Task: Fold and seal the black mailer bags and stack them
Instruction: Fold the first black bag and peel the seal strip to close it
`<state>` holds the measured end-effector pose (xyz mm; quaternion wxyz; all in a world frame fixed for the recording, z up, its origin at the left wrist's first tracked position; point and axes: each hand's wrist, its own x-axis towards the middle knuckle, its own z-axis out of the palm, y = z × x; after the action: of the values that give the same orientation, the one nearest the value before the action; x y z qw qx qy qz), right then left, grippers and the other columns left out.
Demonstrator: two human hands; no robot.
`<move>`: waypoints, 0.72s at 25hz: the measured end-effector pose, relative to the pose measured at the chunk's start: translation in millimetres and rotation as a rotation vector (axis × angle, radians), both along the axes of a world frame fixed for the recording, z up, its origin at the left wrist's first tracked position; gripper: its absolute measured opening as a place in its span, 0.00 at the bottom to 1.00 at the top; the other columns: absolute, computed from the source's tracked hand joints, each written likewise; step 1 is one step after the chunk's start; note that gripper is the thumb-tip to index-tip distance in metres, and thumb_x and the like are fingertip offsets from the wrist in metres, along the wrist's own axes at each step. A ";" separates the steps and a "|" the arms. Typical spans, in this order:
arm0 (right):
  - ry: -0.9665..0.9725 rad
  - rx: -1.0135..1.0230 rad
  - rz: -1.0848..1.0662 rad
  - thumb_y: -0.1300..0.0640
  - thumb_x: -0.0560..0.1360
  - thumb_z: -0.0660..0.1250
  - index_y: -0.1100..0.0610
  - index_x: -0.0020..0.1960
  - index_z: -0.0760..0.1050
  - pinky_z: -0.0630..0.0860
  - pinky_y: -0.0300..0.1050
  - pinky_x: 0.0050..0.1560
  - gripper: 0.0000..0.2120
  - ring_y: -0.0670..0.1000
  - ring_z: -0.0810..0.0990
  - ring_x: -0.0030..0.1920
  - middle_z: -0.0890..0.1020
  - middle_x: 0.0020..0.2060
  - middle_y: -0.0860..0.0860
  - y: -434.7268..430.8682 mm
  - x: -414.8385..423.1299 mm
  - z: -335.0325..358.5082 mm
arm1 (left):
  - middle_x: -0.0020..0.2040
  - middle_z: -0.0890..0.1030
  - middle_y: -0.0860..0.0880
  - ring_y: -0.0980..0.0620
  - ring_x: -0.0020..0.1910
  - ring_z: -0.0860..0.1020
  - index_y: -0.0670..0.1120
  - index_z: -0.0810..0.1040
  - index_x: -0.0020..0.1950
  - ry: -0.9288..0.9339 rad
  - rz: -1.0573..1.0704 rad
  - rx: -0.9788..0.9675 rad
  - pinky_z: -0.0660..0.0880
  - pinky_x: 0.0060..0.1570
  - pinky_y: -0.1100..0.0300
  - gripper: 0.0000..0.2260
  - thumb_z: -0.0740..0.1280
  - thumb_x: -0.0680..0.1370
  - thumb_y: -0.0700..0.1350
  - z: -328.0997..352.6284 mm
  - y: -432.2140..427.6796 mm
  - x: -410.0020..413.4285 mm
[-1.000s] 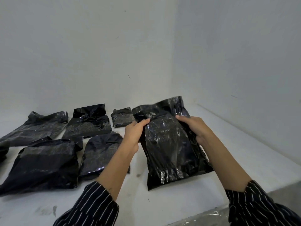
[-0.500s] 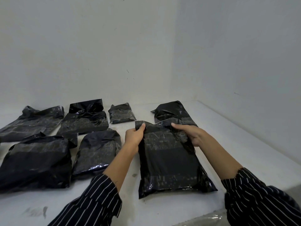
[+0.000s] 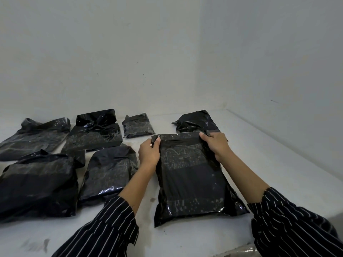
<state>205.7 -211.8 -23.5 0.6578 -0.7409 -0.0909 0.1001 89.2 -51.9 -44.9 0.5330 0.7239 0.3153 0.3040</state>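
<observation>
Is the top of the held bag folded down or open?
Folded down: the bag ends in a straight crease, pinched by left hand and right hand.

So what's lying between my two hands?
The folded top edge of the black bag, gripped at its corners by your left hand and right hand, in the head view.

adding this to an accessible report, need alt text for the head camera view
A person's left hand and right hand grip the far edge of a black mailer bag resting on a white surface. More black bags lie spread to its left, and another bag lies just behind it.
</observation>
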 end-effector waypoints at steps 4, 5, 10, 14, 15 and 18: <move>0.147 0.021 0.092 0.52 0.75 0.69 0.62 0.50 0.80 0.77 0.43 0.47 0.13 0.52 0.80 0.48 0.82 0.45 0.53 -3.3 -0.3 6.1 | 0.44 0.80 0.44 0.45 0.46 0.79 0.41 0.78 0.48 -0.021 -0.088 -0.278 0.75 0.52 0.49 0.16 0.59 0.81 0.52 3.3 2.2 0.4; 0.171 0.012 0.143 0.52 0.73 0.71 0.62 0.53 0.80 0.77 0.46 0.54 0.15 0.53 0.81 0.50 0.83 0.48 0.54 -6.2 2.5 6.7 | 0.44 0.81 0.46 0.49 0.45 0.79 0.42 0.78 0.48 -0.031 -0.129 -0.343 0.76 0.50 0.52 0.14 0.61 0.80 0.52 5.5 2.9 -1.0; 0.142 -0.045 0.300 0.65 0.68 0.74 0.62 0.54 0.79 0.78 0.45 0.52 0.15 0.55 0.82 0.50 0.84 0.50 0.56 -12.8 8.6 5.0 | 0.49 0.83 0.45 0.51 0.44 0.81 0.42 0.81 0.52 -0.026 -0.311 -0.434 0.76 0.40 0.63 0.10 0.73 0.72 0.41 16.9 7.0 -11.5; 0.065 -0.113 0.168 0.64 0.70 0.72 0.64 0.58 0.76 0.76 0.42 0.45 0.17 0.53 0.81 0.47 0.81 0.51 0.58 -9.7 13.5 -1.5 | 0.55 0.81 0.42 0.49 0.48 0.79 0.40 0.78 0.56 0.054 -0.270 -0.347 0.77 0.48 0.59 0.17 0.75 0.69 0.37 16.3 13.4 -8.2; -0.013 -0.185 0.138 0.63 0.71 0.71 0.63 0.59 0.74 0.74 0.42 0.43 0.18 0.52 0.79 0.46 0.80 0.51 0.58 -8.2 13.7 -2.4 | 0.57 0.78 0.43 0.48 0.51 0.77 0.40 0.74 0.61 0.117 -0.252 -0.246 0.76 0.52 0.57 0.22 0.75 0.69 0.39 14.7 16.1 -6.6; -0.536 -0.449 0.126 0.59 0.74 0.69 0.56 0.60 0.72 0.71 0.48 0.59 0.15 0.49 0.76 0.54 0.77 0.55 0.51 -0.8 7.1 2.6 | 0.61 0.70 0.43 0.44 0.62 0.70 0.44 0.66 0.68 0.375 -0.222 0.331 0.69 0.60 0.52 0.30 0.75 0.70 0.47 13.6 15.6 -4.0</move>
<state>212.9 -212.6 -20.9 0.4237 -0.8600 -0.2815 -0.0401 85.1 -36.3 -31.3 0.3699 0.8749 0.2732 0.1518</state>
